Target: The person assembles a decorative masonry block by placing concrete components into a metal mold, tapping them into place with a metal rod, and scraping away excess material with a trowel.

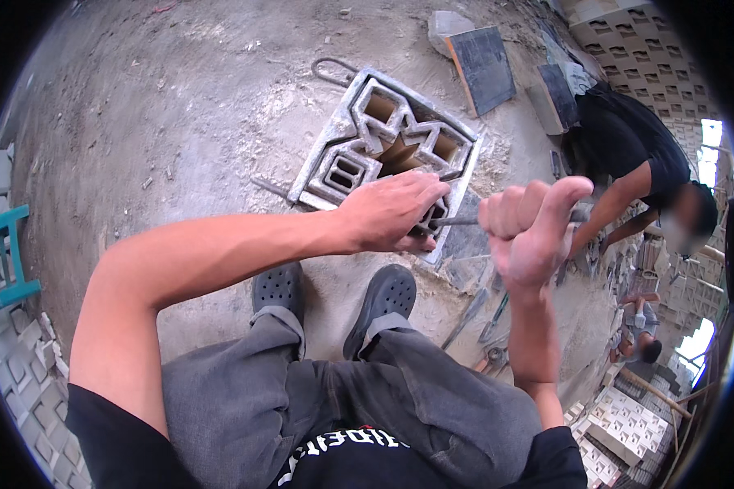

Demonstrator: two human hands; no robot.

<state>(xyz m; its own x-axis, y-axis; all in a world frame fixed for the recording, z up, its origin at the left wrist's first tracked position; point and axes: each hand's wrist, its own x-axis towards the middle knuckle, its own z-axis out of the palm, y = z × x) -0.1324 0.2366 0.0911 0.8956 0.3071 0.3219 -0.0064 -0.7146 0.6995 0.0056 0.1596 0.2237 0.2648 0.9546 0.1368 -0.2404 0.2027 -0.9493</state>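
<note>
On the ground before my feet sits a square metal mould (475, 163) with grey, dust-caked walls. Angular hollow shapes (432, 138) stand inside it, with deep openings between them. My left hand (391, 210) rests over the mould's near right part, fingers stretched out, hiding some of the shapes beneath. To the right, my right hand (523, 230) is closed around a metal rod (458, 220), thumb pointing outward. The rod's far end reaches the mould next to my left fingers; how it joins there is hidden.
Dark boards (483, 69) lie beyond the mould. A person in black (640, 151) bends down at the right, near my right hand. Hand tools (493, 318) lie right of my shoes. Patterned blocks (624, 424) are stacked lower right; a teal plastic frame (4, 257) stands left.
</note>
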